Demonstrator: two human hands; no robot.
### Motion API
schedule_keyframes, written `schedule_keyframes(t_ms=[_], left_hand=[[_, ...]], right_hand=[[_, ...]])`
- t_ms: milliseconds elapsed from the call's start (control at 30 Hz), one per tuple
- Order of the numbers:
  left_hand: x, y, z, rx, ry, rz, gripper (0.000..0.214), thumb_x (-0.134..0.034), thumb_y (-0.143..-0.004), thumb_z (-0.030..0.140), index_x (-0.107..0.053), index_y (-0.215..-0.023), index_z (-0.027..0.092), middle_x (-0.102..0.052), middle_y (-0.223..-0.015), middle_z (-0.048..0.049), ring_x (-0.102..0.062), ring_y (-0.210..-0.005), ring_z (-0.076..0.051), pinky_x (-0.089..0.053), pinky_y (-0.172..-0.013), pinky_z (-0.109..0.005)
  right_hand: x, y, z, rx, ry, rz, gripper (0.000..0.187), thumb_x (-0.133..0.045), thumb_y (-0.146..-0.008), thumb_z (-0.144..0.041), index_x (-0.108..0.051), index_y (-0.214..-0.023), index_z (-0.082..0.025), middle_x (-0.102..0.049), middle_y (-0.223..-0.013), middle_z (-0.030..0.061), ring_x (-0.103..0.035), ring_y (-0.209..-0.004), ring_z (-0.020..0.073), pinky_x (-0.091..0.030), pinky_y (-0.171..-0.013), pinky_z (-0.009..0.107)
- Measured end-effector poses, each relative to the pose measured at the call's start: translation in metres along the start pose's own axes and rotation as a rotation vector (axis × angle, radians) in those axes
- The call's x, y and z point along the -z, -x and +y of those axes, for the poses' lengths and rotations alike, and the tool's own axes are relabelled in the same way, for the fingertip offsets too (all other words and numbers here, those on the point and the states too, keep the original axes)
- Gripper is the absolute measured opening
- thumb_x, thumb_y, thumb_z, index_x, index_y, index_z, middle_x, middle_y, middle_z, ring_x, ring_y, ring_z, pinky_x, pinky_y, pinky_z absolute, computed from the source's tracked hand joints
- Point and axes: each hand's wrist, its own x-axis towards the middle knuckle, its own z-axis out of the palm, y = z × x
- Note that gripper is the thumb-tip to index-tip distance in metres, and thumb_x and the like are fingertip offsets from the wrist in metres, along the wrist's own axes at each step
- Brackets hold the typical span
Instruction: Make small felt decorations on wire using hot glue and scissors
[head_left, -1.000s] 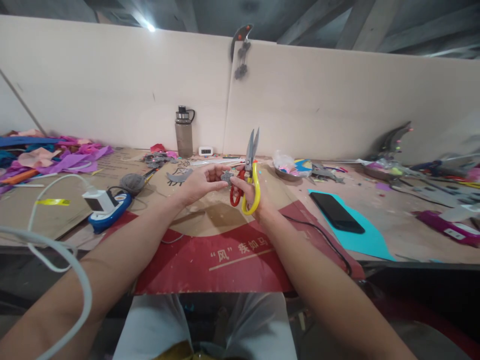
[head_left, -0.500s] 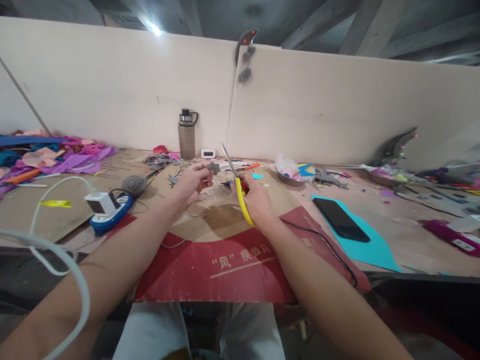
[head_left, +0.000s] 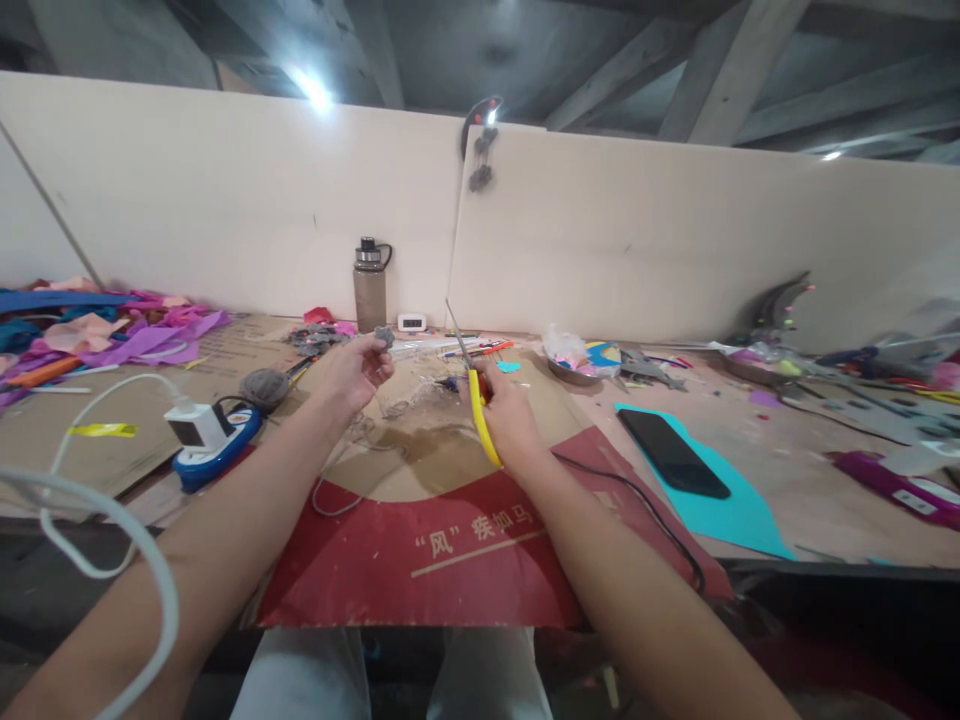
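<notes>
My left hand (head_left: 358, 368) is raised over the cardboard sheet (head_left: 420, 520), its fingertips pinched on a small grey cut-out piece (head_left: 384, 336). My right hand (head_left: 504, 412) is closed round the yellow and red handles of the scissors (head_left: 469, 372), whose blades point up and to the left. The two hands are a short way apart, the left one nearer the grey scraps (head_left: 315, 340) at the back.
A water bottle (head_left: 368, 284) and a small white clock (head_left: 412, 322) stand by the back wall. A power strip with a white charger (head_left: 204, 432) lies left, a black phone (head_left: 672, 452) on teal paper (head_left: 731, 500) right. Coloured paper scraps (head_left: 97, 330) pile at far left.
The scissors have swung down from upright to a lean toward the left. My left hand has carried the grey piece away from them to the left, and the hands have parted.
</notes>
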Motion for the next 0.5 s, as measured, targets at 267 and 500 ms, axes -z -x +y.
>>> schedule_keyframes(t_ms=[267, 500], left_hand=[[-0.0028, 0.0036, -0.0047, 0.011, -0.063, -0.101, 0.014, -0.066, -0.061, 0.012, -0.054, -0.067, 0.014, -0.051, -0.056, 0.0034, -0.048, -0.047, -0.005, -0.039, -0.042, -0.015], [-0.0058, 0.0065, -0.0093, -0.108, -0.135, -0.124, 0.018, -0.072, -0.06, 0.014, -0.057, -0.069, 0.013, -0.052, -0.058, 0.0044, -0.048, -0.047, -0.004, -0.041, -0.045, -0.016]], right_hand=[[0.0018, 0.001, -0.0048, 0.02, 0.109, -0.028, 0.031, -0.048, -0.085, -0.04, -0.061, -0.107, -0.022, -0.068, -0.08, 0.0041, -0.058, -0.071, 0.0181, -0.041, -0.066, 0.027], [0.0044, 0.0024, -0.006, 0.049, 0.307, -0.047, 0.026, -0.046, -0.085, -0.033, -0.063, -0.103, -0.026, -0.07, -0.084, 0.0055, -0.061, -0.073, 0.0208, -0.039, -0.065, 0.028]])
